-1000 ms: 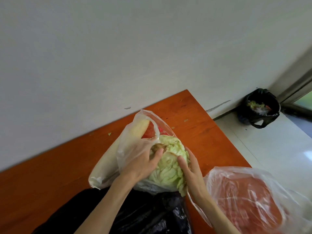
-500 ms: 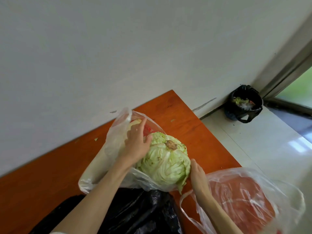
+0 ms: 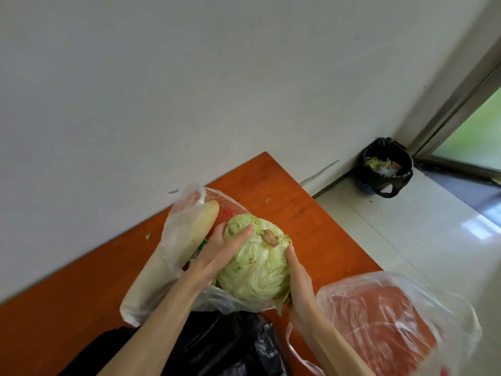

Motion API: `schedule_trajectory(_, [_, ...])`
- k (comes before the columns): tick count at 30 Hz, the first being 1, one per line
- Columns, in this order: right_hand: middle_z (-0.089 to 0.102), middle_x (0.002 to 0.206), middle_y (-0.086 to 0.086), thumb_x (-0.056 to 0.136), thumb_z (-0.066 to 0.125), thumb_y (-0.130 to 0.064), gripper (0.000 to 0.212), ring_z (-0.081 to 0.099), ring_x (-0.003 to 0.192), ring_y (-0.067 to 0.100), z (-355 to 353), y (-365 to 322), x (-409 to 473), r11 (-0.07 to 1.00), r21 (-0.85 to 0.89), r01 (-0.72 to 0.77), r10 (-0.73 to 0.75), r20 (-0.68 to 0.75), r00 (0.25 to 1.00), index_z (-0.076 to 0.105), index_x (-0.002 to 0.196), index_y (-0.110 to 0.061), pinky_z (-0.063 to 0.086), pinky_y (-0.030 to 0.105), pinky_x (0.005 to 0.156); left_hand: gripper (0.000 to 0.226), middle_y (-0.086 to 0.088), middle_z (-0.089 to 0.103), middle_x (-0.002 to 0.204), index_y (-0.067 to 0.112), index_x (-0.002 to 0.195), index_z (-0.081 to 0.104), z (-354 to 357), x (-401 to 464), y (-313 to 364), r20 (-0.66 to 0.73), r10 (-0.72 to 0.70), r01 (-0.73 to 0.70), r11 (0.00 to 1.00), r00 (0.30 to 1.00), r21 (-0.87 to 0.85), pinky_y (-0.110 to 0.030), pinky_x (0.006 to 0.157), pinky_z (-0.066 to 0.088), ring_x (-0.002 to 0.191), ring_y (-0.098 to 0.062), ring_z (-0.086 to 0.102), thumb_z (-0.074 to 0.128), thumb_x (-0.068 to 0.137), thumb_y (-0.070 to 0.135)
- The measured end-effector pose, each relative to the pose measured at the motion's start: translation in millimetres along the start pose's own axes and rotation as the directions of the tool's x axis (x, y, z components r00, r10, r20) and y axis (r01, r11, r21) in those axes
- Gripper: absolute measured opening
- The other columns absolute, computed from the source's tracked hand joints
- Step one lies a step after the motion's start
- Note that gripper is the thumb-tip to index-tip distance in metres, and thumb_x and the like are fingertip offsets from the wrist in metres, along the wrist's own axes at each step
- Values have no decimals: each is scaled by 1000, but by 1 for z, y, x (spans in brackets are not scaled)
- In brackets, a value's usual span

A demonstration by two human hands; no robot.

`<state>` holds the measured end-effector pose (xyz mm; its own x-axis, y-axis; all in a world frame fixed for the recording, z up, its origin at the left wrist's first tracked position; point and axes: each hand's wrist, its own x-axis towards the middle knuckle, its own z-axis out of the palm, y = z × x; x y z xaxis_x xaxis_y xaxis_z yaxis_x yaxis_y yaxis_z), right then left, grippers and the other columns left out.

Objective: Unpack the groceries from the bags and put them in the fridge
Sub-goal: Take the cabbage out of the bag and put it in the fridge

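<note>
**A:** Which step am I in?

**B:** Unpacking. I have the cabbage (image 3: 257, 263) between both hands, stem end up, over the mouth of the clear bag (image 3: 173, 240) on the table (image 3: 292, 202). It looks nearly free of the plastic; only its underside sits against the crumpled bag edge.

**A:** How are the hands set?

**B:** My left hand (image 3: 221, 249) lies against the left flank, fingers curved round the top of the head. My right hand (image 3: 298, 278) cups the right side, thumb up near the stem. Both are clamped on the cabbage, neither on the bag.

**A:** What else is in that bag?

**B:** A long white radish (image 3: 195, 234) along its left side, with something red beside it that I cannot identify. A black bag (image 3: 217, 346) lies nearer to me, and a second clear bag (image 3: 393, 329) with something pinkish-red inside sits on my right.

**A:** Next move?

**B:** I judge a straight lift clear of the plastic, then a turn toward the fridge, which is not in view. The head looks heavy and round, so I would keep both palms on it. Loose outer leaves at the bottom could snag the bag and drag it along.
</note>
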<state>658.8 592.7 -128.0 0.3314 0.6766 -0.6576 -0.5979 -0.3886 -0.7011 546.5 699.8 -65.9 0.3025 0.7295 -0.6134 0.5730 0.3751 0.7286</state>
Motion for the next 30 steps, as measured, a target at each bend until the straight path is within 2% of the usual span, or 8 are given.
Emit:
schedule_trajectory(4, [67, 115, 1, 60, 55, -82, 88, 66, 103, 19, 5, -7, -1, 994, 13, 105, -105, -22, 994, 56, 124, -22, 52, 44, 93, 89, -1, 33, 149, 26, 145, 19, -1, -13, 26, -138, 157, -140, 982, 978, 123, -45, 107, 34, 131, -24, 37, 59, 74, 63])
schedule_trajectory(8, [65, 121, 7, 64, 61, -75, 86, 63, 110, 26, 15, -36, 0, 963, 206, 174, -192, 69, 979, 53, 128, -19, 48, 50, 97, 92, 2, 42, 141, 32, 140, 25, -3, -32, 54, -228, 381, -323, 911, 896, 256, -46, 103, 40, 124, -21, 45, 57, 65, 74])
schedule_trajectory(12, [60, 127, 11, 65, 67, -70, 87, 58, 116, 30, 26, -80, -12, 918, 296, 265, -322, 163, 933, 51, 131, -16, 43, 54, 100, 101, 4, 42, 140, 33, 139, 26, -12, -63, 86, -297, 514, -453, 855, 805, 250, -45, 102, 42, 124, -18, 45, 56, 53, 78])
schedule_trajectory(17, [57, 131, 14, 75, 62, -63, 80, 56, 119, 31, 26, -133, -58, 858, 224, 462, -510, 272, 816, 45, 134, -12, 40, 54, 103, 109, 8, 42, 139, 37, 139, 24, -20, -116, 109, -313, 639, -630, 763, 703, 143, -40, 101, 44, 123, -11, 46, 70, 46, 71])
schedule_trajectory(21, [58, 128, 10, 69, 69, -55, 82, 61, 112, 24, 11, -147, -117, 804, 169, 570, -592, 306, 745, 39, 135, -17, 49, 49, 95, 107, 20, 50, 123, 31, 138, 30, -20, -156, 120, -241, 749, -761, 646, 617, 59, -19, 89, 50, 107, 11, 52, 81, 48, 56])
schedule_trajectory(23, [59, 126, 7, 71, 70, -44, 76, 64, 108, 20, -1, -145, -147, 783, 176, 597, -619, 313, 720, 37, 135, -21, 54, 41, 88, 106, 26, 50, 116, 32, 137, 31, -14, -177, 120, -210, 791, -803, 595, 574, 46, -9, 80, 49, 99, 18, 52, 82, 48, 58])
schedule_trajectory(28, [64, 119, 5, 72, 73, -28, 71, 66, 104, 21, -35, -129, -223, 702, 156, 695, -711, 214, 670, 40, 134, -23, 56, 40, 84, 103, 17, 51, 127, 38, 136, 31, 14, -228, 100, -148, 846, -857, 514, 512, -31, -37, 94, 50, 114, -2, 54, 76, 45, 60])
schedule_trajectory(30, [65, 116, 3, 73, 73, -27, 68, 68, 99, 17, -53, -120, -257, 651, 117, 750, -758, 149, 635, 40, 133, -24, 57, 32, 77, 102, 14, 50, 129, 37, 136, 31, 31, -249, 92, -118, 874, -882, 467, 472, -69, -40, 94, 50, 116, -7, 53, 76, 47, 59])
